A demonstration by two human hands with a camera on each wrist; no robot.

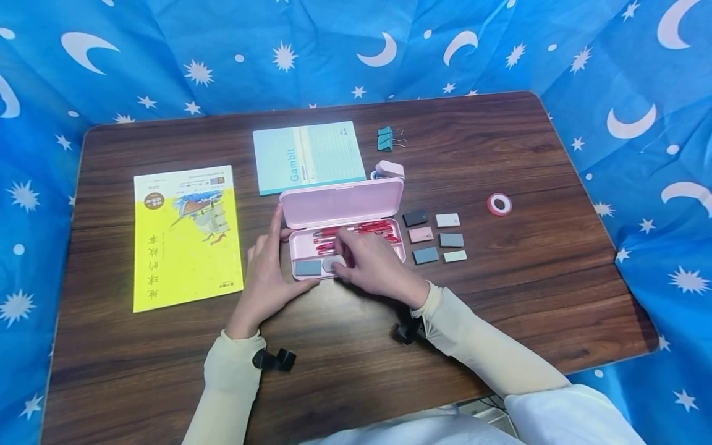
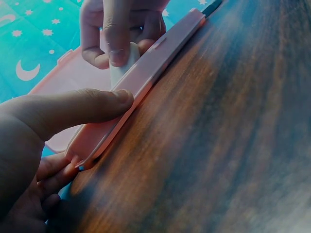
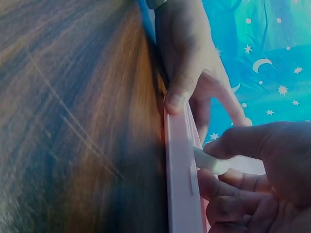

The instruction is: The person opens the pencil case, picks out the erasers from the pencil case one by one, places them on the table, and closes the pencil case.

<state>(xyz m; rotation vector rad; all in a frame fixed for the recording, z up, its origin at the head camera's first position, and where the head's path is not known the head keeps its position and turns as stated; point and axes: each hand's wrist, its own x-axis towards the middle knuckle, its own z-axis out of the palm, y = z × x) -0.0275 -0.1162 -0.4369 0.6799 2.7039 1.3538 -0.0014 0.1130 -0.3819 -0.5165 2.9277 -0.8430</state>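
An open pink pencil case (image 1: pixel 340 209) sits mid-table, its lid raised at the back. Red pens (image 1: pixel 378 227) lie inside it, with a grey block eraser (image 1: pixel 308 267) in the front left corner. My left hand (image 1: pixel 267 272) grips the left end of the case, thumb (image 2: pixel 112 102) on the front wall and other fingers round the side. Over the case, my right hand (image 1: pixel 378 262) pinches a pale, rounded eraser (image 3: pixel 210 160) between thumb and fingers, just behind the front wall. The right hand hides part of the pens in the head view.
Several small block erasers (image 1: pixel 425 255) lie right of the case, and a red-and-white tape roll (image 1: pixel 492 204) farther right. Behind are a light blue notebook (image 1: pixel 311 157), a teal binder clip (image 1: pixel 385 139) and a small pink object (image 1: pixel 389 168). A yellow book (image 1: pixel 186 266) lies at left.
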